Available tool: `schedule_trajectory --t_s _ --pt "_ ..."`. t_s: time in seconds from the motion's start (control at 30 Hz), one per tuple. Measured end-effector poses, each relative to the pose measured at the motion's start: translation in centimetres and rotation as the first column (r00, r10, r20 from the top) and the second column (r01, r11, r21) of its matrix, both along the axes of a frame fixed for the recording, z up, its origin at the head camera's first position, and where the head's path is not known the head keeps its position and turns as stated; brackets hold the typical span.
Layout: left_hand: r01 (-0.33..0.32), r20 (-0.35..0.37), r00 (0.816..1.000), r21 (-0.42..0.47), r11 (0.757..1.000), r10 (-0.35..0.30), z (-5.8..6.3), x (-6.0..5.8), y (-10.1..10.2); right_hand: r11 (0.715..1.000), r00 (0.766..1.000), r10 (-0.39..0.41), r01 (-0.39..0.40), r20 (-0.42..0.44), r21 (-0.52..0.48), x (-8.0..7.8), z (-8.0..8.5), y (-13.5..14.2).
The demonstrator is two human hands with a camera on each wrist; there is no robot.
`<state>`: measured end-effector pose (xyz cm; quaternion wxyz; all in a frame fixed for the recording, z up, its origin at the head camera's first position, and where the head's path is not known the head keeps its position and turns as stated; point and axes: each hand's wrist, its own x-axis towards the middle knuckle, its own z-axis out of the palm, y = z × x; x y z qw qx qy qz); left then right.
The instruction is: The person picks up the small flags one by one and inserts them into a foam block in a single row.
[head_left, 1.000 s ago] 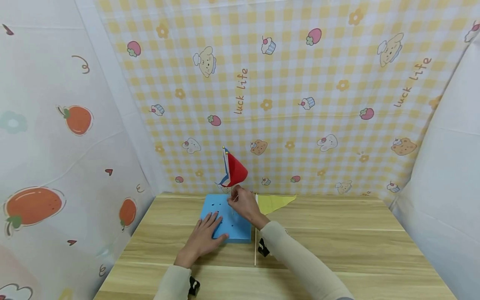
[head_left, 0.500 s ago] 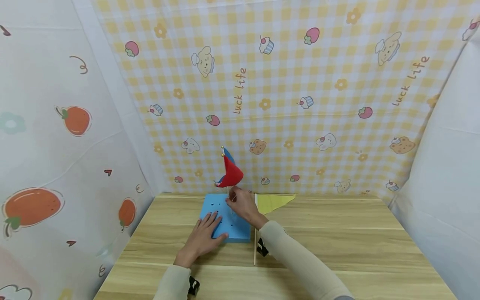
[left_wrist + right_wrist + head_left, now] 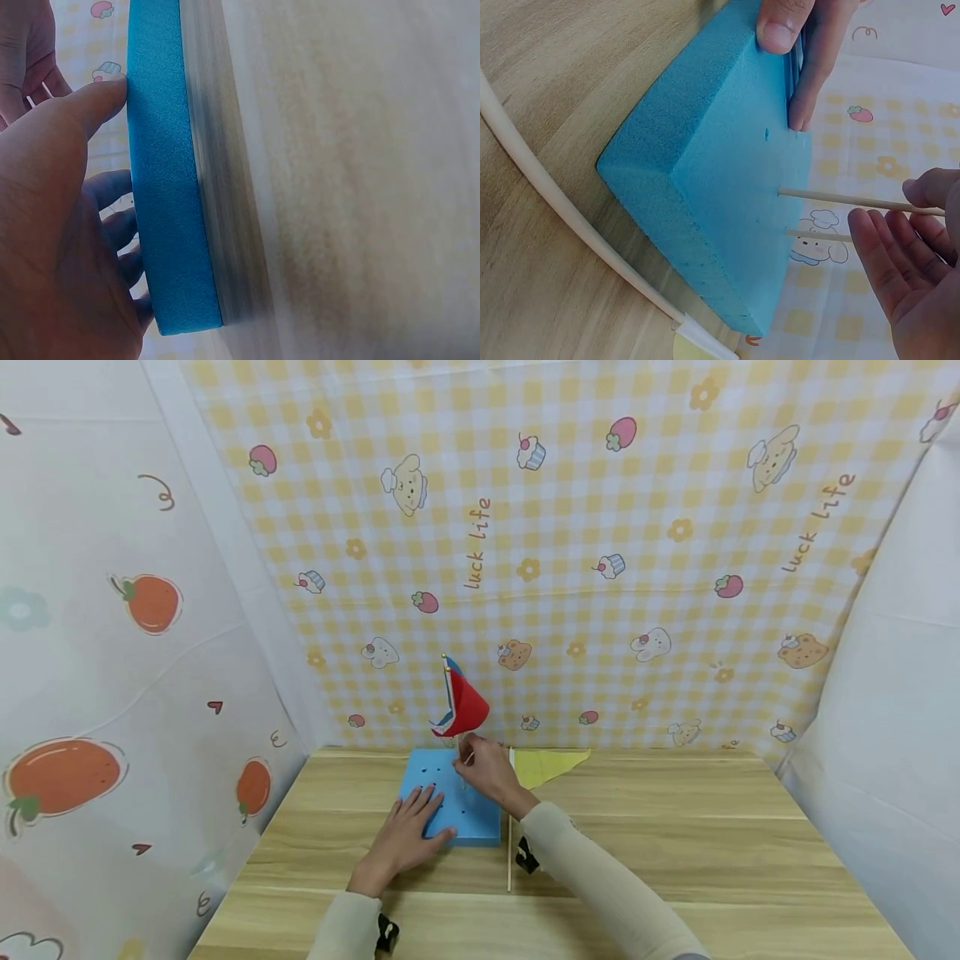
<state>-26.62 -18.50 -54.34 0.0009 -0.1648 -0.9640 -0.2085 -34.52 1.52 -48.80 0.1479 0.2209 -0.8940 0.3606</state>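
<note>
A blue foam block [image 3: 480, 825] with small holes in its top lies on the table. My left hand [image 3: 408, 831] rests on the block's near left part with its fingers spread; in the left wrist view the thumb [image 3: 105, 97] lies at the block's edge. A red flag [image 3: 467, 703] stands above the block, and my right hand [image 3: 487, 768] pinches its thin wooden stick [image 3: 855, 200] between thumb and fingers. That stick's lower end meets the block's top face. Behind it a blue flag [image 3: 455, 668] stands upright, on a second stick [image 3: 817, 235] in the block.
A yellow flag [image 3: 547, 766] lies flat on the wooden table [image 3: 675, 852], right of the block, its stick [image 3: 510, 868] pointing toward me under my right forearm. A checked cloth wall [image 3: 577, 527] rises behind the table's far edge; a white patterned cloth [image 3: 97, 652] hangs at left.
The red flag has swung a little to the left and turned on its stick, then partly back, showing more of its face. Both hands have hardly moved.
</note>
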Motion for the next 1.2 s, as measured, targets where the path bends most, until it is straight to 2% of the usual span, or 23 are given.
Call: schedule_trajectory --t_s 0.2,0.7,1.1,1.2 --pt "0.002 -0.01 1.0 0.0 1.0 -0.002 0.13 0.09 0.0 1.0 1.0 0.003 -0.002 -0.019 0.014 0.04 0.02 -0.13" --pt "-0.005 -0.001 1.0 -0.014 1.0 0.005 -0.2 -0.24 -0.08 1.0 0.999 0.007 -0.007 0.049 -0.001 -0.14 -0.15 -0.27" --pt "0.006 -0.042 0.999 0.019 1.0 -0.005 -0.06 0.02 -0.07 1.0 0.997 -0.007 0.007 0.075 -0.005 0.06 -0.01 0.24" --pt "0.0 -0.029 1.0 0.017 1.0 0.0 -0.07 0.05 -0.08 1.0 0.996 -0.021 0.02 0.084 0.003 -0.02 -0.07 0.49"
